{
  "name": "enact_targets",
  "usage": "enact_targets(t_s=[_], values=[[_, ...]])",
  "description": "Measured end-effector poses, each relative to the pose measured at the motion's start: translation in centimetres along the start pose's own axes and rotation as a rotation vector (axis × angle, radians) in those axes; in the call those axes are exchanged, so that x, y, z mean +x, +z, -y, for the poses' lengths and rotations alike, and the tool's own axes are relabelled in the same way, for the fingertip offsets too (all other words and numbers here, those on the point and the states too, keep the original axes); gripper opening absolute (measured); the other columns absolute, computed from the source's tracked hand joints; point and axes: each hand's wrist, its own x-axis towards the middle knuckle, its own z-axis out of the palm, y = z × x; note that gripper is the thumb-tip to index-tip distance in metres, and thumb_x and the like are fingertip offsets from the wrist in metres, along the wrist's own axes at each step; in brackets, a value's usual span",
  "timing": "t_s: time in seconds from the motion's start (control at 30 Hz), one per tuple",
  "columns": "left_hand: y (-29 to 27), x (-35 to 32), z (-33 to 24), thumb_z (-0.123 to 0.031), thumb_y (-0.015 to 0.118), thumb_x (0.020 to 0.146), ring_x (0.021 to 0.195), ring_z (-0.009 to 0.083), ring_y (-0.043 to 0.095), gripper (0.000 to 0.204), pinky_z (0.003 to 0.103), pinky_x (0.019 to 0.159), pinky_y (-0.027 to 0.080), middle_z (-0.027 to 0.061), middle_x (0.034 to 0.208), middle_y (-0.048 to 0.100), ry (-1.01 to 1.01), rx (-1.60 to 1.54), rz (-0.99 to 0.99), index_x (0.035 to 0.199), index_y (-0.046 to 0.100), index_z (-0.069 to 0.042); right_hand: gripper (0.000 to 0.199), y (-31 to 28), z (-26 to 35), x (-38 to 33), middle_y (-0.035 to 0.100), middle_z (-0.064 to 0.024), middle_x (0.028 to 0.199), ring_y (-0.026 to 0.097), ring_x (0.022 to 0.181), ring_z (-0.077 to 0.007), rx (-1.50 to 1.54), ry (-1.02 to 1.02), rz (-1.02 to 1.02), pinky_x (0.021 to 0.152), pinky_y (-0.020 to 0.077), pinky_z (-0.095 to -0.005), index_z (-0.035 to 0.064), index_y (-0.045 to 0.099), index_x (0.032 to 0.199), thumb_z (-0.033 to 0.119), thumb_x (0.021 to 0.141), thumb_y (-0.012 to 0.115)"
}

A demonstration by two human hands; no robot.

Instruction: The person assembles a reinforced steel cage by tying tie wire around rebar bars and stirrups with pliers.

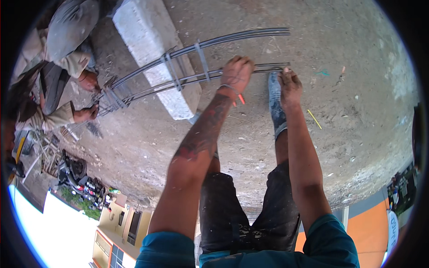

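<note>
My left hand (238, 73) is closed around the near bars of a rebar cage (178, 83). Beside that wrist, two short orange-red tips (241, 99) stick out; what they belong to is hidden. Farther right, my right hand (291, 85) has its fingers pinched at the right end of the same near bars, above my boot (275, 96). The cage's far bars (250, 34) run roughly alongside, untouched by my hands. Several bent steel stirrups (202, 60) cross between the bars toward the left.
A pale concrete beam (147, 40) lies under the cage. At the left, a co-worker in a grey cap (73, 27) has both hands at the cage's left end. A yellow stick (314, 119) and a green scrap (322, 73) lie on the dirt. A motorbike (73, 172) stands lower left.
</note>
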Motion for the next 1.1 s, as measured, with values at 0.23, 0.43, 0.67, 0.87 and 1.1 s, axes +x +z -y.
enact_targets(t_s=[0.23,0.43,0.67,0.87,1.1], values=[[-3.8,-8.1,-2.4,-0.006,0.067,0.073,0.096,0.0344,0.054,0.030,0.043,0.085,0.042,0.0165,0.101,0.059,-0.472,0.068,-0.441,0.102,0.061,-0.003,0.028,8.2,2.2,-6.9,0.064,-0.0115,0.087,0.060,0.077,-0.0226,-0.789,-0.555,-0.064,0.071,0.0477,-0.0338,-0.0005,0.062,0.093,0.024,0.082,0.068],[-5.7,-10.5,2.5,-0.004,0.065,0.074,0.084,0.0325,0.059,0.028,0.040,0.076,0.047,0.0164,0.095,0.062,-0.622,-0.021,-0.370,0.102,0.061,-0.002,0.032,17.6,-2.0,-5.8,0.067,-0.0200,0.092,0.065,0.085,-0.0342,-0.991,-0.347,0.357,0.076,0.0505,-0.0397,-0.0004,0.065,0.100,0.025,0.081,0.066],[-3.7,-7.9,2.1,-0.006,0.064,0.075,0.085,0.0339,0.062,0.016,0.041,0.076,0.049,0.0157,0.090,0.065,-0.658,-0.211,-0.300,0.091,0.064,-0.002,0.025,17.8,-3.1,-4.7,0.067,-0.0196,0.088,0.065,0.084,-0.0344,-1.270,-0.325,0.427,0.078,0.0506,-0.0398,0.0043,0.068,0.095,0.024,0.080,0.064],[-2.7,-7.1,1.2,-0.008,0.063,0.076,0.082,0.0321,0.063,0.015,0.041,0.075,0.049,0.0136,0.086,0.067,-0.638,-0.310,-0.262,0.090,0.065,-0.005,0.022,16.5,-1.9,-4.4,0.067,-0.0194,0.087,0.065,0.083,-0.0344,-1.318,-0.341,0.309,0.077,0.0506,-0.0398,0.0046,0.069,0.094,0.020,0.079,0.063],[-1.9,-6.6,-0.2,-0.007,0.060,0.076,0.078,0.0311,0.064,0.016,0.041,0.073,0.048,0.0121,0.082,0.067,-0.655,-0.333,-0.218,0.091,0.066,-0.005,0.020,15.0,-0.5,-2.8,0.066,-0.0205,0.086,0.064,0.082,-0.0366,-1.294,-0.345,0.342,0.077,0.0514,-0.0405,0.0053,0.070,0.092,0.018,0.079,0.062]])
